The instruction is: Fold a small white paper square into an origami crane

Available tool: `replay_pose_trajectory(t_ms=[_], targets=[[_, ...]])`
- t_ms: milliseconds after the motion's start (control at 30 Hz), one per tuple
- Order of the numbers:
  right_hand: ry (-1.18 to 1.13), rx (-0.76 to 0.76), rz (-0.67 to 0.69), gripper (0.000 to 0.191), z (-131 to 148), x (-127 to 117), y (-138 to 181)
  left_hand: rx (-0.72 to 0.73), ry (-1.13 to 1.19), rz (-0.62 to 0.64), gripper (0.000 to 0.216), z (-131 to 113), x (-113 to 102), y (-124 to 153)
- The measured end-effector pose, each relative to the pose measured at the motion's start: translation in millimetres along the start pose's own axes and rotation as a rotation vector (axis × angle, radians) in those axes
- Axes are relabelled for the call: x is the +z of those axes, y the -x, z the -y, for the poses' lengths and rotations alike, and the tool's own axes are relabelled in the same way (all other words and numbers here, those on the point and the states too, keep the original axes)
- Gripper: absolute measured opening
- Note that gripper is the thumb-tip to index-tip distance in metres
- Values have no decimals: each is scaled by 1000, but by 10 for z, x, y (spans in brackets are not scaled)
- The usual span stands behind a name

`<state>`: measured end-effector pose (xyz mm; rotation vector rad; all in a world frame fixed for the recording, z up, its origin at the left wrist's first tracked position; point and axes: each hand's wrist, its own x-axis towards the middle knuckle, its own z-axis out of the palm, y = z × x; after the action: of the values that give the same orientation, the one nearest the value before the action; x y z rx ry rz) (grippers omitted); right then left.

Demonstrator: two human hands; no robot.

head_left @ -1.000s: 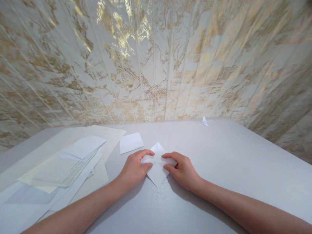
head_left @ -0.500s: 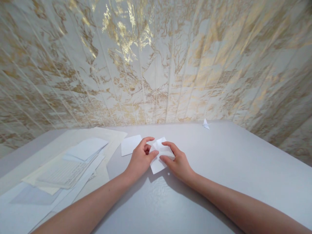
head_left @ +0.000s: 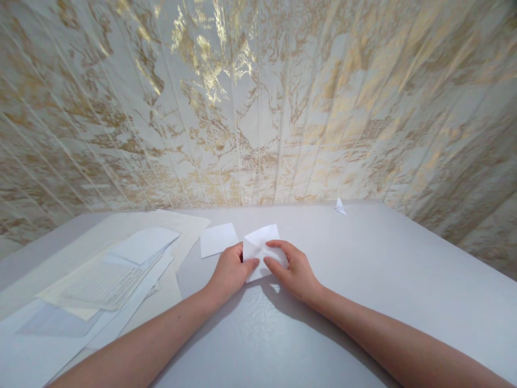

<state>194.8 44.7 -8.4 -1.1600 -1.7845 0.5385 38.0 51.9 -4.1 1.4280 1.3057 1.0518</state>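
Between my hands is a small white sheet of paper with crease lines that meet near its middle. My left hand grips its left edge, thumb on top and the other fingers hidden behind it. From the right, my right hand pinches the paper, with thumb and index finger on its face near the centre. The sheet is held tilted just above the table, and its shadow falls below. Just left of it lies a white square of paper, flat and apart from my hands.
On the left, papers lie in a loose pile, some with writing, over larger cream sheets. A small folded white paper piece stands at the back right of the pale table. Behind rises a gold-patterned wall.
The creased sheet has turned and now lies more squarely between my hands, its face opened out. My left index finger has gone from above the sheet to behind it. My right hand barely moved.
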Motion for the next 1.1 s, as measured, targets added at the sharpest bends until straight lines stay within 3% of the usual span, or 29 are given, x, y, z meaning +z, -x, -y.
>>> replay_pose_trajectory(t_ms=[133, 267, 400, 533, 700, 833, 1000, 1100], targets=[[-107, -82, 37, 18, -39, -78, -52, -66, 48, 55, 19, -35, -115, -65], [-204, 15, 7, 11, -157, -92, -119, -155, -27, 136, 21, -99, -176, -91], [-121, 59, 44, 9, -115, -47, -92, -114, -250, 88, 25, -127, -175, -81], [-7, -41, 64, 10, 12, -30, -30, -88, -371, 71, 24, -157, -155, -56], [68, -87, 44, 17, -7, -60, -31, -157, -111, 146, 22, -187, -152, -49], [80, -55, 20, 18, -49, -83, -63, -120, 89, 140, 24, -212, -155, -46], [-16, 106, 53, 18, -59, -67, -87, -102, 186, 147, 29, -260, -119, -6], [-33, 113, 47, 18, -48, -55, -83, -73, 174, 144, 32, -261, -101, 8]])
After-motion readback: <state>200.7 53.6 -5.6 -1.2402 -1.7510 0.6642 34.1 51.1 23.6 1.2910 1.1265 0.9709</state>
